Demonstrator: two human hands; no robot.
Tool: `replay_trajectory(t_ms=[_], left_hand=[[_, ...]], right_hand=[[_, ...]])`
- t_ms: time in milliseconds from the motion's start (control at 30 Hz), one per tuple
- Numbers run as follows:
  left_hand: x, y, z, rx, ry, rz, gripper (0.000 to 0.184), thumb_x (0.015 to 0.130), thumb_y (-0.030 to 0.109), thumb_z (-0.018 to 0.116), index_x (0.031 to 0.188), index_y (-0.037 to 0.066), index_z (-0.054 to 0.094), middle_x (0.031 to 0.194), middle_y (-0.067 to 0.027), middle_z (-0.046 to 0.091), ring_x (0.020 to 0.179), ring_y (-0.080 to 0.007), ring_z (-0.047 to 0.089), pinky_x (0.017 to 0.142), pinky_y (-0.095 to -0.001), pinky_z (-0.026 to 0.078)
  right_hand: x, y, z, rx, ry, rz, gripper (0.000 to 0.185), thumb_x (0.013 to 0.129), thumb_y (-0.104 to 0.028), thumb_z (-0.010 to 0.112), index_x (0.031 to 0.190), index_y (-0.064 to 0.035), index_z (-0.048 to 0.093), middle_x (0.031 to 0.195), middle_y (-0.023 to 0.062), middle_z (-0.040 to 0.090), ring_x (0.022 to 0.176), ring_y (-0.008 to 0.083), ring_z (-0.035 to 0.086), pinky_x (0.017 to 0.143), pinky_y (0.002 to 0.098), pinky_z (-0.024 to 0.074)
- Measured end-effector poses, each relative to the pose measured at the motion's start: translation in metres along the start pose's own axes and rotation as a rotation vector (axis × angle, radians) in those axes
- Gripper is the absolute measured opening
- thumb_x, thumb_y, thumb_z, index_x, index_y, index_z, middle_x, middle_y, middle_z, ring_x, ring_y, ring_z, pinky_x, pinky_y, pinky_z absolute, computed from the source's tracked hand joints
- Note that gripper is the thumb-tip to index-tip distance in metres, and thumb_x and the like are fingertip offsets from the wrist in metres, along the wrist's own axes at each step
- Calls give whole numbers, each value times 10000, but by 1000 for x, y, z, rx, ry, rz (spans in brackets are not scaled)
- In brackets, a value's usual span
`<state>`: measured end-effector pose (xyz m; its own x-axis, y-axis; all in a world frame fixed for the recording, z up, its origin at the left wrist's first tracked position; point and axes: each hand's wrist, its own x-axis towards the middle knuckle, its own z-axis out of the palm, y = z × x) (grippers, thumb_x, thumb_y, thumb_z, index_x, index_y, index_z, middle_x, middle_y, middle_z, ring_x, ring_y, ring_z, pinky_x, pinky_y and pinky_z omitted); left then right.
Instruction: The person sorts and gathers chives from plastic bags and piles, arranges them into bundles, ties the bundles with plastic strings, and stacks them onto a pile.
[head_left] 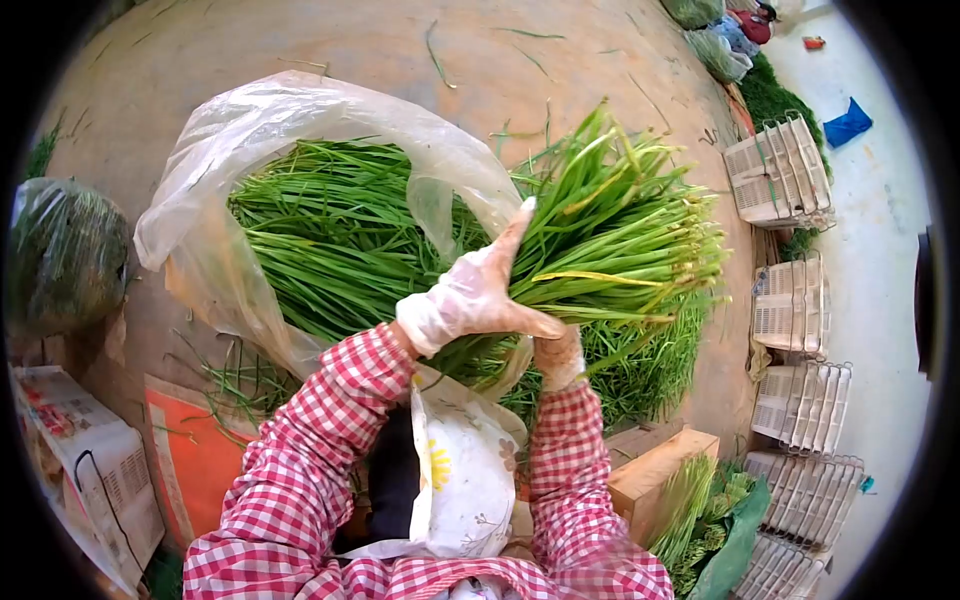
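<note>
Fingers of the left hand (465, 298) grasp the chive bundle (620, 255); those of the right hand (560, 357) are hidden, state indeterminable; support stems evenly without crushing.

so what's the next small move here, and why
Probably to pinch out the yellow blade with the left hand: it lies exposed across the green bunch, stands out in colour, and is close to that hand. The right hand, at the bunch's near edge, could likely steady it meanwhile.
</note>
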<state>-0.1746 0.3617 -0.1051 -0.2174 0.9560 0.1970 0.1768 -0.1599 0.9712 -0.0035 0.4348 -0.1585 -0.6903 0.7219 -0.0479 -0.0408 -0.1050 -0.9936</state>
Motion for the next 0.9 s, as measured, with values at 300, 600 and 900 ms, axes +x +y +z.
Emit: replay_trajectory(t_ms=[300, 600, 900], left_hand=[[38, 137, 58, -221, 303, 783, 1090, 592, 355, 814, 1373, -74, 186, 1360, -272, 327, 1279, -356, 327, 1069, -391, 261], [0, 143, 70, -687, 140, 460, 437, 831, 36, 536, 1254, 30, 425, 1222, -89, 506, 1116, -203, 501, 943, -336, 416], [-64, 145, 60, -884, 175, 86, 381, 832, 274, 600, 1110, 13, 580, 1056, -63, 612, 976, -158, 550, 912, -296, 425]], right_hand=[[-46, -196, 7, -593, 143, -169, 538, 756, -140, 636, 1241, -24, 434, 1002, 114, 607, 892, 191, 588, 780, 321, 482], [-70, -269, 29, -995, 219, -13, 834, 633, -142, 731, 1339, -2, 310, 874, 164, 652, 783, 240, 644, 706, 343, 513], [-97, -222, 91, -1379, 273, -367, 824, 671, -116, 665, 1334, 102, 228, 771, 185, 604, 656, 336, 617, 600, 408, 495]])
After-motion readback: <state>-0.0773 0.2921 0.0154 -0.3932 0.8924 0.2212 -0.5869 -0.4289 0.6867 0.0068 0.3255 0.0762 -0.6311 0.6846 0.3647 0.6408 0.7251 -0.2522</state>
